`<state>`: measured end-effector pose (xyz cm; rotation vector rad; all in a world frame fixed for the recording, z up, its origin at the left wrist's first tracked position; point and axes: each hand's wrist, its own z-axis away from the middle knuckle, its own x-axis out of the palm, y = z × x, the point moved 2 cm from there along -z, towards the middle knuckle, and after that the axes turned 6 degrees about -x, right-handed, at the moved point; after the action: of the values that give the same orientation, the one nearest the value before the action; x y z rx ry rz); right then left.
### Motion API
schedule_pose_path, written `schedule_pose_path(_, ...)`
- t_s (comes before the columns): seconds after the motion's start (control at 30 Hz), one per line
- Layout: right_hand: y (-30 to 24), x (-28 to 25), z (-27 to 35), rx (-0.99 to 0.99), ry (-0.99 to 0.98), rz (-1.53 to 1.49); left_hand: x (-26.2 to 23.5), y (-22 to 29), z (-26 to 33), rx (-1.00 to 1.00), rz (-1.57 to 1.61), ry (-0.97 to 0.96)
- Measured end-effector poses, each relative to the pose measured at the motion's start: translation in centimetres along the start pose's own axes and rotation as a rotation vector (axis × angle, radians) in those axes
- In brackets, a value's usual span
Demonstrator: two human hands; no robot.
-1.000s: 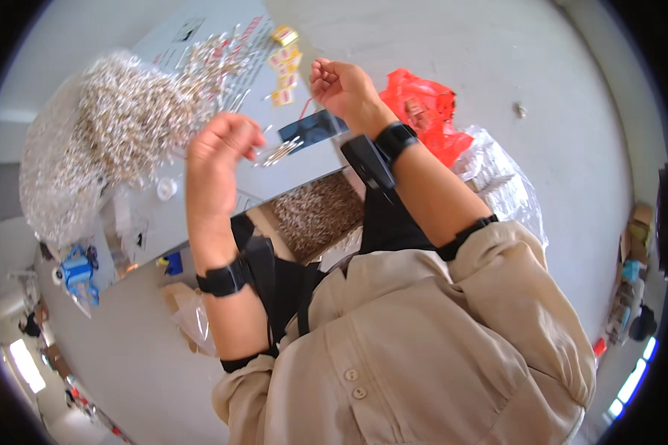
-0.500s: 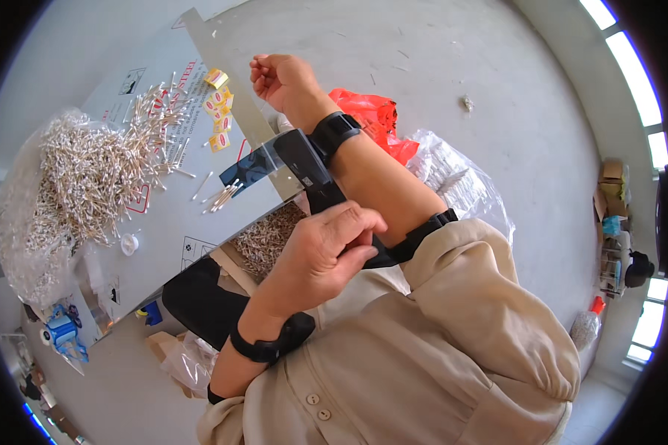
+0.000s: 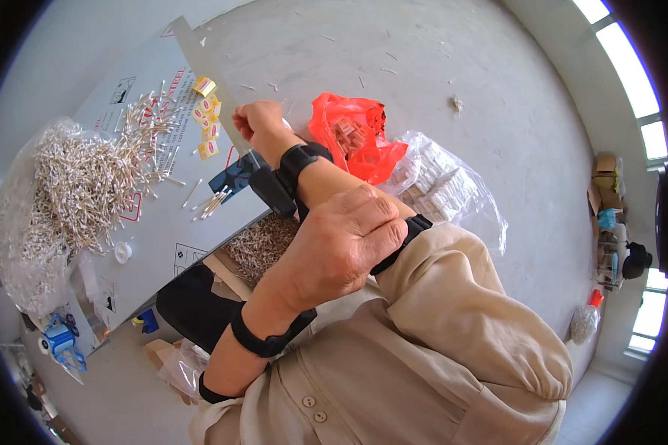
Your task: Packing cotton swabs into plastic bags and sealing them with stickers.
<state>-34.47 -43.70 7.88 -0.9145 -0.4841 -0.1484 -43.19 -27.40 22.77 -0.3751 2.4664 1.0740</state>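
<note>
My left hand [image 3: 341, 241] is closed, its back turned up, in front of my right forearm just short of the elbow strap [image 3: 402, 245]. What its curled fingers hold, if anything, is hidden. My right hand [image 3: 260, 122] is curled into a loose fist past the table's edge, with no object showing in it. Below its wrist strap [image 3: 298, 163], a black device [image 3: 272, 191] overlaps the table's corner. A few cotton swabs [image 3: 214, 202] lie beside a dark blue strip [image 3: 232, 178] there. Small yellow-and-white boxes [image 3: 206, 119] line the table's right side.
A large heap of cotton swabs [image 3: 82, 178] spills from a clear bag across the metal-topped table [image 3: 156, 230]. More swabs [image 3: 260, 248] fill a box below the edge. A red bag [image 3: 349, 137] and a clear bag of white packs [image 3: 441, 185] stand to the right.
My left hand has moved right and up over my right forearm, turning its back upward. My right hand has dropped lower and slightly left. The view has shifted, showing more of the red bag.
</note>
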Motion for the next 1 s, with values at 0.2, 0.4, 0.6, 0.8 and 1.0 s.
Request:
schedule_pose_path(0.2,3.0,-1.9,-1.6,-0.52,0.05,0.684,0.3,0.0,-2.7,-0.043,0.013,-0.028)
schedule_pose_path(0.4,4.2,-0.3,3.8,-0.926,-0.256,1.432,-0.1,-1.7,-4.1,-0.159,0.137,-0.126)
schedule_pose_path(0.6,5.5,-0.6,4.8,-1.063,-0.495,1.69,0.8,-3.6,-4.8,-0.228,0.168,-0.221)
schedule_pose_path(0.8,7.7,0.8,5.8,-1.087,-0.687,1.697,0.7,-3.4,-4.4,-0.272,0.054,-0.384)
schedule_pose_path(1.0,3.3,1.8,2.7,-0.821,0.009,1.047,-1.8,0.1,-3.3,-0.26,0.003,-0.282)
